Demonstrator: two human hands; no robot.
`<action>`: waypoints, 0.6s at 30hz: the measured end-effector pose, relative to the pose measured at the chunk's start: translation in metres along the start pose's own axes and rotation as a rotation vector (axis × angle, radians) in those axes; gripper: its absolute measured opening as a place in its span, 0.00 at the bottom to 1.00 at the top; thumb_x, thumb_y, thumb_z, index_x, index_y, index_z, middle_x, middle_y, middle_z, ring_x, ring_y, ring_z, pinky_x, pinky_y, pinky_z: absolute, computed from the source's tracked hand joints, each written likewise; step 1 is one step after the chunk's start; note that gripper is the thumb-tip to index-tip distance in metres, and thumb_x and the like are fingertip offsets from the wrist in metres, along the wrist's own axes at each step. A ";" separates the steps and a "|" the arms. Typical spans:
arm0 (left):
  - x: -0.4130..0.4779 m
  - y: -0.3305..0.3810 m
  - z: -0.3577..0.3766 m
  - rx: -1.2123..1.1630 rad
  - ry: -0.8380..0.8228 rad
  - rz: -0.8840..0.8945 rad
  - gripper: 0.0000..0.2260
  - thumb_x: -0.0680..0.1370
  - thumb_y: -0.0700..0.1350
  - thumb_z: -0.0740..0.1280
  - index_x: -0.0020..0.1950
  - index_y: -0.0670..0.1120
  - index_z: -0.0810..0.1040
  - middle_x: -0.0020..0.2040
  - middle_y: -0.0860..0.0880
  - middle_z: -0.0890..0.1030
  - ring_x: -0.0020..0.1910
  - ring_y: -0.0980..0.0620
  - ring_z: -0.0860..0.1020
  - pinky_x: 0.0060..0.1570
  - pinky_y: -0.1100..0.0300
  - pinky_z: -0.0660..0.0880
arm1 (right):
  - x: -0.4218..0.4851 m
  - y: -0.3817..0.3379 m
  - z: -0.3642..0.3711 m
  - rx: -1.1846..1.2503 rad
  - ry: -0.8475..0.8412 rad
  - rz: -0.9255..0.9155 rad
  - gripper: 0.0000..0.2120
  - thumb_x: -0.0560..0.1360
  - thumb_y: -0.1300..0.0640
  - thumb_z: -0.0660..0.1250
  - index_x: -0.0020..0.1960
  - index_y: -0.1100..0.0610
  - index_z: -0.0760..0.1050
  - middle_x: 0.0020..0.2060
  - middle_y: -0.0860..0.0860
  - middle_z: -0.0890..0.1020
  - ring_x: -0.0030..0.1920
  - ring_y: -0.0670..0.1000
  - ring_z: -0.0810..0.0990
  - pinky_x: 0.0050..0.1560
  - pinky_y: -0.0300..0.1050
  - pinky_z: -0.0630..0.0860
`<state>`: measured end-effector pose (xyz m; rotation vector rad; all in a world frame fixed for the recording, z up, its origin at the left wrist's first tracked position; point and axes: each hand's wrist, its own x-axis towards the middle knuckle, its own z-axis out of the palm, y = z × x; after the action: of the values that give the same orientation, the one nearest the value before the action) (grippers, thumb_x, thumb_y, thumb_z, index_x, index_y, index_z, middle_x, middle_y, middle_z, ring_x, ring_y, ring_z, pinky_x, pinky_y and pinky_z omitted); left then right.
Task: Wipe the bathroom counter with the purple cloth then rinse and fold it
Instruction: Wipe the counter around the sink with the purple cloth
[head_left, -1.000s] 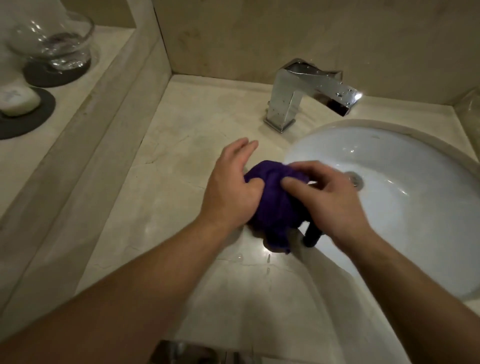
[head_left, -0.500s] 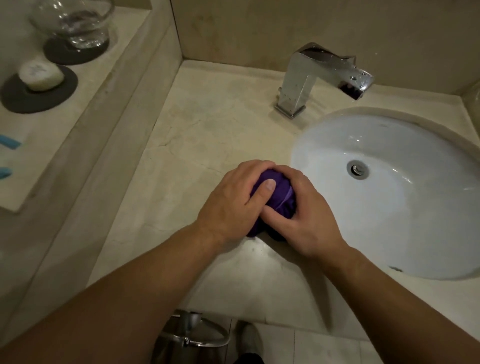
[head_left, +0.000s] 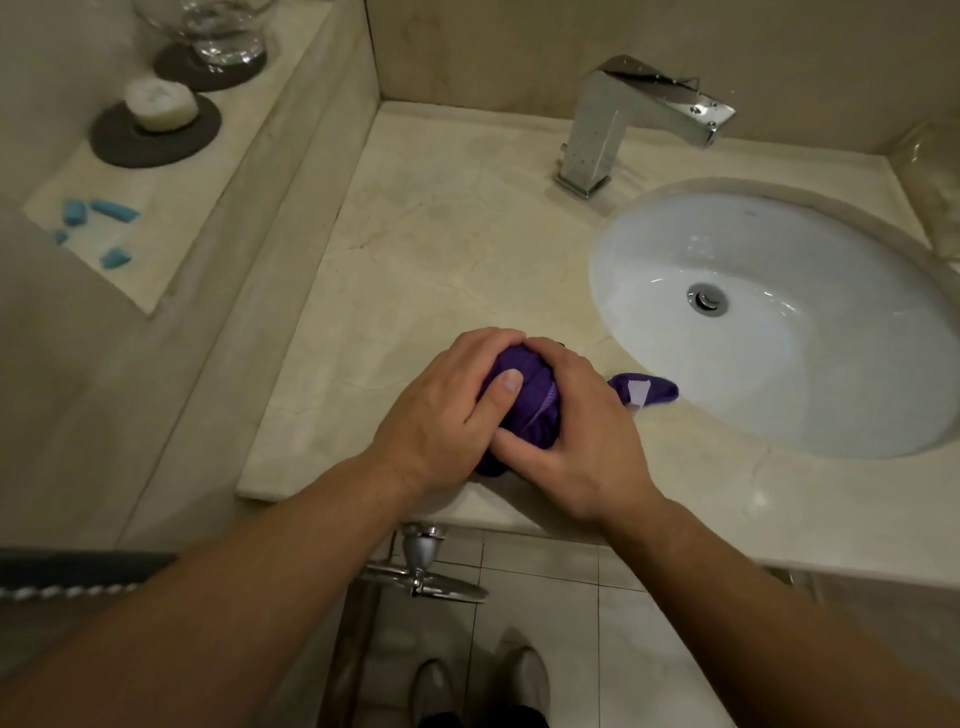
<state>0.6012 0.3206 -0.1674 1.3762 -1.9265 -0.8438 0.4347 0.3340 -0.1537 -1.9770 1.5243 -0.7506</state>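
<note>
Both hands, left hand (head_left: 441, 410) and right hand (head_left: 576, 441), have their fingers (head_left: 483, 345) curled round the purple cloth (head_left: 524, 400), which is balled between them by the tabletop's (head_left: 415, 249) front edge. One tagged corner trails over the sink (head_left: 779, 395) rim. The cloth looks soft, light and probably damp, so I'd pinch that loose corner to open it.

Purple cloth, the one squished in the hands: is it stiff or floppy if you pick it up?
Probably floppy: the purple cloth is bunched into a ball between the left hand and right hand, so it crumples easily. Its loose end lies limp at the sink edge, so it would likely dangle.
</note>
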 end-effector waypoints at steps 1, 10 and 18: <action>-0.007 0.001 -0.001 0.002 0.011 -0.003 0.22 0.83 0.57 0.52 0.73 0.49 0.70 0.68 0.52 0.74 0.65 0.55 0.74 0.64 0.50 0.74 | -0.004 -0.003 0.002 0.004 -0.008 -0.003 0.34 0.68 0.39 0.73 0.71 0.46 0.67 0.59 0.41 0.78 0.57 0.42 0.76 0.60 0.45 0.76; -0.058 0.020 0.008 0.025 0.128 -0.120 0.22 0.81 0.56 0.51 0.70 0.49 0.73 0.64 0.53 0.76 0.61 0.54 0.76 0.62 0.50 0.75 | -0.046 -0.023 0.014 0.105 -0.026 0.034 0.31 0.68 0.42 0.74 0.69 0.42 0.69 0.57 0.37 0.77 0.58 0.42 0.76 0.59 0.46 0.77; -0.089 0.047 0.028 -0.093 0.256 -0.278 0.20 0.79 0.58 0.53 0.66 0.55 0.75 0.60 0.58 0.77 0.59 0.57 0.76 0.59 0.52 0.77 | -0.077 -0.031 0.000 0.301 -0.099 0.164 0.29 0.66 0.43 0.76 0.63 0.35 0.70 0.54 0.35 0.78 0.56 0.40 0.78 0.55 0.44 0.80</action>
<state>0.5762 0.4220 -0.1579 1.6325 -1.5076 -0.8267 0.4388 0.4159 -0.1404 -1.6241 1.4036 -0.7524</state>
